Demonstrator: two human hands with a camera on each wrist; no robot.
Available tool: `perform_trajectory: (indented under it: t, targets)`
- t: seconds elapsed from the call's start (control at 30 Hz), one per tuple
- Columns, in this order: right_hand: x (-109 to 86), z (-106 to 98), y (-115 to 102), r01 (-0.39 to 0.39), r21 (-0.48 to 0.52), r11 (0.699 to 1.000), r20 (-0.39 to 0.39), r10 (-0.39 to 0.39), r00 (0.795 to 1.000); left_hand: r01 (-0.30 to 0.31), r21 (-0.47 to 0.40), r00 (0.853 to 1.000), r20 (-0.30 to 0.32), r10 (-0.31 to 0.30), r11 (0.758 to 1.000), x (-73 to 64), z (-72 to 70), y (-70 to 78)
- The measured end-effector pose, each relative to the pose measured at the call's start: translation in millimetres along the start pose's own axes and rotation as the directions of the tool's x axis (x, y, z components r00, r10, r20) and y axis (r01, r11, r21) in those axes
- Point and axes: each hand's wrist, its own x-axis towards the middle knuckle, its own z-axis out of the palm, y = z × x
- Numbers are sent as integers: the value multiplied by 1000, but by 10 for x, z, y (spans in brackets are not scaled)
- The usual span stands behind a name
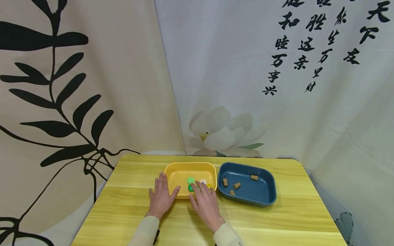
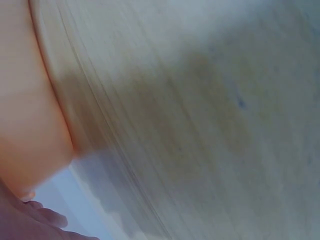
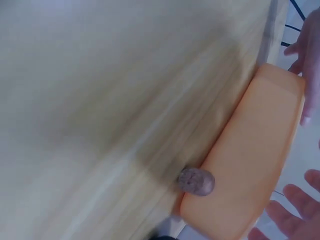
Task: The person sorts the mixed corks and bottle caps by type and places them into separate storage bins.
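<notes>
My left hand (image 1: 161,198) lies along the left side of a yellow tray (image 1: 176,167), fingers extended and touching its rim. Over the tray's front right part is my right hand (image 1: 206,206), fingers spread and holding nothing visible. Near those fingertips lie small round pieces inside: a light green one (image 1: 191,180), a darker green one (image 1: 191,188), a white one (image 1: 203,181) and a partly hidden yellow one (image 1: 210,185). In the right wrist view, a brown cork-like piece (image 3: 196,181) is beside the tray's outer wall (image 3: 250,150); the head view does not show it.
A blue tray (image 1: 252,196) stands just right of the yellow one. Several short corks lie in it, among them one cork (image 1: 254,177) toward the back. Both trays rest on a wood-grain table (image 1: 292,218), with printed cloth (image 1: 215,85) hanging behind.
</notes>
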Motion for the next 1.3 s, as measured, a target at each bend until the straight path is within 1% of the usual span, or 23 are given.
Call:
perform_trajectory:
  t: [0.17,0.33,0.57,0.8,0.9,1.0,1.1,1.17,1.23,1.3]
  targets:
    - [-175,-117,58,23,-11,1000,-46,-23,999,2,-2,1000,1,-2,1000,-5,-1,-4]
    - [-353,-226,158,23,-25,999,-74,-25,997,5,-12,1000,12,-5,1000,-6,-15,-7]
    - [-550,-350,282,27,-37,999,-36,-28,999,6,-15,1000,14,-6,1000,1,-24,-1]
    - [-666,-398,369,36,-40,999,14,-36,999,4,-16,1000,12,-4,1000,2,8,-2]
    - [-688,-379,392,46,-39,998,65,-43,997,2,-15,1000,9,-2,1000,8,2,-10]
    - [-693,-352,406,35,-35,999,163,-28,986,1,-13,1000,8,-1,1000,9,-4,-10]
    - [-682,-326,411,9,-22,1000,279,-3,960,6,-13,1000,9,-6,1000,5,-9,-5]
    - [-668,-314,410,-3,-21,1000,339,10,941,9,-15,1000,12,-9,1000,3,-12,2]
    - [-657,-299,410,-3,-27,1000,373,13,928,11,-19,1000,16,-11,1000,0,-15,6]
    - [-649,-284,409,3,-40,999,392,13,920,13,-23,1000,17,-13,1000,-4,-17,4]
